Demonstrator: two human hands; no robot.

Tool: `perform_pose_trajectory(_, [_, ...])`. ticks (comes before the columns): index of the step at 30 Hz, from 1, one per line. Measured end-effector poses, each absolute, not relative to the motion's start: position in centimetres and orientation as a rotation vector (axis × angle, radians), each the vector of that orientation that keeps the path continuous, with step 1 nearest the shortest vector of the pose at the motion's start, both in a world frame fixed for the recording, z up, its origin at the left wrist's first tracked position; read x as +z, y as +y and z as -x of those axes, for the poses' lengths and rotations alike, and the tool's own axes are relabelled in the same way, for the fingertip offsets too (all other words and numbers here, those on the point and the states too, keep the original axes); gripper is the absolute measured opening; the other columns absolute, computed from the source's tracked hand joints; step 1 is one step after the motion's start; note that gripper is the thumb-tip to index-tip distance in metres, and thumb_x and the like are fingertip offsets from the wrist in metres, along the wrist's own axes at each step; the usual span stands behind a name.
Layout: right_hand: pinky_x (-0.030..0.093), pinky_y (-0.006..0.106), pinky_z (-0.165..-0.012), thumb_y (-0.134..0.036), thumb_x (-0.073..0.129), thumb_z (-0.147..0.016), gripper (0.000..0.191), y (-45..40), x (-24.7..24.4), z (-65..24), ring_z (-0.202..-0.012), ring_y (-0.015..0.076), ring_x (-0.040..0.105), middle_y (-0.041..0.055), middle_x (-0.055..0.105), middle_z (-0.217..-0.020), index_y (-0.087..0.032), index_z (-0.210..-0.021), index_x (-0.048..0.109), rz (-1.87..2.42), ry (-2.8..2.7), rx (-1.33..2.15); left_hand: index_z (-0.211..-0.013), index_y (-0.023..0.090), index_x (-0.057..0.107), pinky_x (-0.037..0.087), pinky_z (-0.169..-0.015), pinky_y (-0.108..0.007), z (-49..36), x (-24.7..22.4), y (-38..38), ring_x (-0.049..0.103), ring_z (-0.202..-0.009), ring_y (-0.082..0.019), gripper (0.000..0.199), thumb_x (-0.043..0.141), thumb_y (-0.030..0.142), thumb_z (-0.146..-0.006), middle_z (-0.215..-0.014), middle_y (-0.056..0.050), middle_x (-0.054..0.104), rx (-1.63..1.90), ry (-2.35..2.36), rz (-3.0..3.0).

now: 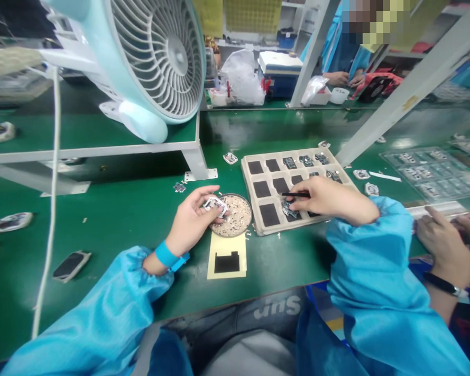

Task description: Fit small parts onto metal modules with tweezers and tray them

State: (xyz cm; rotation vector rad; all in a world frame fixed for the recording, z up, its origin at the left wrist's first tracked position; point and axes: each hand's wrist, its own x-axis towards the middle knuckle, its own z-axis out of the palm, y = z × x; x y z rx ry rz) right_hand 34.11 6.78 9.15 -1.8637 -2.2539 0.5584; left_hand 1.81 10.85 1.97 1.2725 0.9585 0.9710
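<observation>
My left hand [196, 214] is closed around a small white plastic frame with electronics [216, 207], held over the left rim of a round dish [235, 214] full of tiny pale pieces. Over the beige compartment tray [267, 230], my right hand [325, 198] grips a slim black tool [295, 195] that looks like tweezers, pointing left. Its fingertips reach down to a small circuit board [289, 210] in a front-row compartment; whether they pinch it I cannot tell. Other circuit boards [306, 161] lie in the back row, while several compartments show only dark pads.
A light-blue fan [156, 57] stands on a raised shelf at left, its white cable [57, 156] hanging down. Yellow paper [227, 256] lies below the dish. White-framed parts [230, 157] are scattered about. A co-worker's hand [446, 245] rests at right, near a clear tray [434, 172].
</observation>
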Motion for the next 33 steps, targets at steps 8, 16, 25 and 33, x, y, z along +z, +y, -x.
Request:
perform_pose_trajectory(8, [0.033, 0.028, -0.047, -0.029, 0.086, -0.068, 0.017, 5.8, 8.7, -32.7, -0.051, 0.0157, 0.059, -0.0009, 0.069, -0.063, -0.024, -0.068, 0.069, 2.022, -2.233, 0.222, -0.099, 0.014, 0.071, 0.048, -0.04, -0.019, -2.0, 2.3, 10.6, 0.072, -0.059, -0.017, 0.039, 0.087, 0.039, -0.074, -0.088, -0.011, 0.077, 0.852, 1.024, -1.244])
perform_pose_trajectory(16, [0.041, 0.029, -0.051, -0.039, 0.078, -0.082, 0.023, 5.7, 9.6, -34.4, -0.053, 0.0148, 0.058, -0.002, 0.069, -0.065, -0.022, -0.072, 0.066, 1.863, -2.195, 0.492, -0.095, 0.015, 0.074, 0.033, -0.034, -0.018, -2.0, 3.1, 10.3, 0.069, -0.051, -0.015, 0.034, 0.081, 0.044, -0.08, -0.077, -0.009, 0.075, 0.841, 1.023, -1.113])
perform_pose_trajectory(25, [0.062, 0.041, -0.083, -0.048, 0.08, -0.081, 0.034, 5.7, 8.7, -26.9, -0.087, 0.0244, 0.075, 0.0069, 0.081, -0.098, -0.021, -0.101, 0.08, 1.382, -1.664, 0.901, -0.124, 0.013, 0.071, 0.055, -0.064, -0.024, -1.9, 3.4, 9.5, 0.076, -0.086, -0.022, 0.044, 0.076, 0.027, -0.083, -0.104, -0.013, 0.079, 0.911, 0.795, -1.169])
perform_pose_trajectory(33, [0.056, 0.028, -0.065, -0.05, 0.079, -0.081, 0.032, 5.7, 6.9, -22.5, -0.07, 0.0156, 0.07, 0.004, 0.077, -0.079, -0.018, -0.085, 0.074, 1.29, -1.429, 1.262, -0.145, 0.013, 0.057, 0.058, -0.092, -0.032, -2.5, 2.8, 8.3, 0.069, -0.115, -0.025, 0.068, 0.075, 0.013, -0.079, -0.131, -0.015, 0.07, 1.007, 0.714, -1.307])
